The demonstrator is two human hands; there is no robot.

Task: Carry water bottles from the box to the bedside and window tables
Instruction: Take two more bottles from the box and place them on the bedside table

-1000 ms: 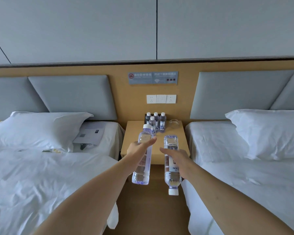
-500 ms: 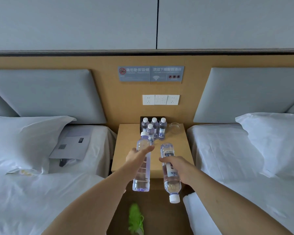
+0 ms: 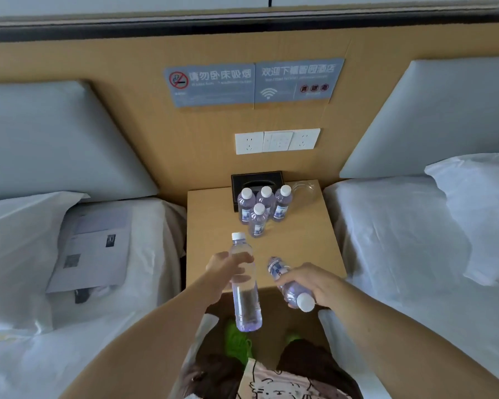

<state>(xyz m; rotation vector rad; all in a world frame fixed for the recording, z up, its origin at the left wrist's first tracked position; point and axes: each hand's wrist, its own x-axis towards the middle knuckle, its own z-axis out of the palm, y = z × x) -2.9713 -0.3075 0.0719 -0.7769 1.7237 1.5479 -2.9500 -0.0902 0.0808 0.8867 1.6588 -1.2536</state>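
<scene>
Head view, near to far. Nearest, below both grips, green shoes [image 3: 236,338] stand on the floor in the gap between the two beds. The left hand [image 3: 224,269] forms a closed grip round the middle of an upright clear bottle [image 3: 245,283], white cap up, its base hanging in front of the tabletop's near edge. Just right of it, the right hand [image 3: 311,283] grips a second bottle [image 3: 283,280], tilted with its white cap toward the person and its labelled base over the tabletop [image 3: 300,243]. The two held bottles are near each other but apart. Beyond both grips lies a bare band of tabletop; its side edges sit close against the left bed [image 3: 144,254] and right bed [image 3: 386,254]. Farther back, four standing bottles [image 3: 264,210] cluster together, one in front of three, all white-capped with blue labels. Behind them is a black box [image 3: 257,178]; to their right, a clear glass dish [image 3: 304,188]. Farthest, wall sockets [image 3: 277,141] and a grey sign [image 3: 254,83].
</scene>
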